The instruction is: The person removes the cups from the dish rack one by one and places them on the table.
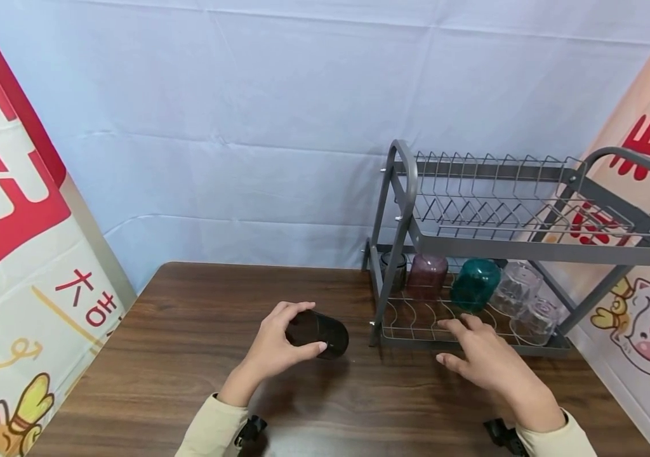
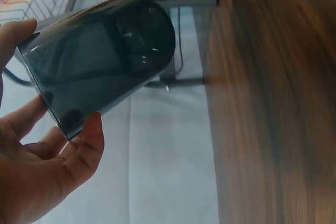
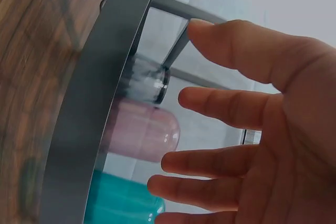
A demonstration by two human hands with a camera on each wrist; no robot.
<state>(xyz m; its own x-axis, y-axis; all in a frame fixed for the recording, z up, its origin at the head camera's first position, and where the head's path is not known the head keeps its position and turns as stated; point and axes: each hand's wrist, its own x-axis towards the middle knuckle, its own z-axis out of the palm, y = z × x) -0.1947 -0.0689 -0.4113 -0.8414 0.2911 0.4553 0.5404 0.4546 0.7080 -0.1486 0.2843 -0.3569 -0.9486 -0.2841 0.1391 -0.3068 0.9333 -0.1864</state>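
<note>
My left hand (image 1: 270,346) grips a dark smoky drinking glass (image 1: 333,336) near its rim, thumb on one side and fingers on the other. The glass is tipped on its side above the table, its rounded base pointing right toward the rack. In the left wrist view the fingertips sit at the rim of the glass (image 2: 105,59). My right hand (image 1: 487,358) hovers at the front edge of the dish rack's (image 1: 468,343) lower tier, fingers spread and holding nothing. Beyond it in the right wrist view are a teal glass (image 3: 123,200) and a pink glass (image 3: 144,132).
On the lower tier, upside-down glasses include a dark one (image 1: 396,273) at the left and clear ones (image 1: 516,289) at the right. The upper wire tier (image 1: 490,209) overhangs them. Brown wooden table (image 1: 176,355) extends left of the rack; a pale cloth (image 1: 233,158) hangs behind.
</note>
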